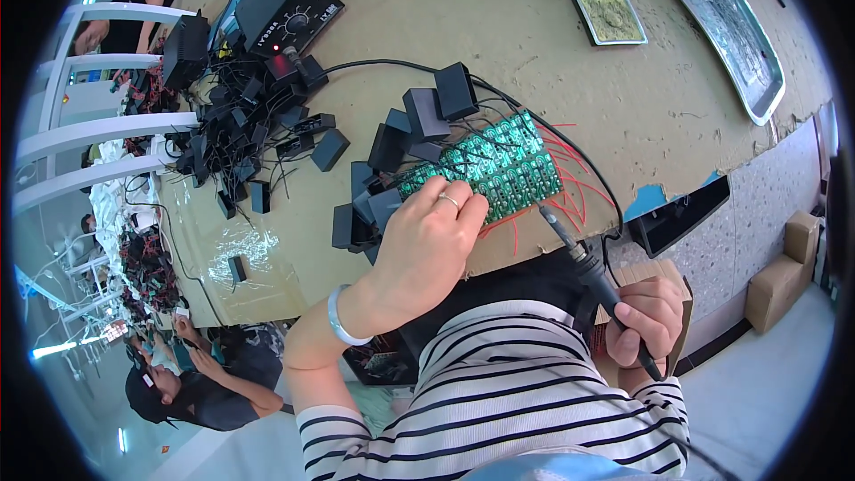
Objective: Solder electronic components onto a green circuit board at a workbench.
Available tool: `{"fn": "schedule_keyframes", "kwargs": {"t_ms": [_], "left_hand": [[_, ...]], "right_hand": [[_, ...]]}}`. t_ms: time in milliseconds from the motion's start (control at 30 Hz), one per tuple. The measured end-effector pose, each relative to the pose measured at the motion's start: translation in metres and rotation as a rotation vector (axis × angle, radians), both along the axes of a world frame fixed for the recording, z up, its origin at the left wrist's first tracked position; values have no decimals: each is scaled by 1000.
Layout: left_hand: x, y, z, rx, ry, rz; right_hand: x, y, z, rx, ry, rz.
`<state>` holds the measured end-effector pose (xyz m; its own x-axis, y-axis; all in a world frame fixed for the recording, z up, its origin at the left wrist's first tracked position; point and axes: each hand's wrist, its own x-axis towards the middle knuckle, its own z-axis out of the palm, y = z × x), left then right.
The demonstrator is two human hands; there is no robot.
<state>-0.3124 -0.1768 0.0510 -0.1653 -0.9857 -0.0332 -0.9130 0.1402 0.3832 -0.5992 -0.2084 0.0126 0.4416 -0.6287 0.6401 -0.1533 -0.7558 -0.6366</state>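
Note:
A green circuit board panel with rows of small identical circuits lies near the table's front edge. Red wires stick out along its right and front sides, and dark wires run from its back to several black plastic boxes. My left hand rests on the panel's near left part, fingers curled and pressed together; what they pinch is hidden beneath them. In my right hand is a soldering iron, gripped by its black handle. Its tip points up and left, close to the panel's right front corner.
A black soldering station stands at the back left beside a heap of black boxes and wires. At the back right are an iron stand with a yellowish pad and a metal tray. Another person sits at the left.

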Motion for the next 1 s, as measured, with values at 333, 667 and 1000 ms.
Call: {"fn": "schedule_keyframes", "kwargs": {"t_ms": [333, 667, 1000], "left_hand": [[97, 43, 12, -464, -217, 639], [168, 81, -37, -194, -49, 646], [180, 109, -35, -176, -44, 521]], "right_hand": [[-7, 7, -10, 5, -9, -125], [11, -1, 1, -34, -14, -19], [13, 6, 5, 36, 55, -117]]}}
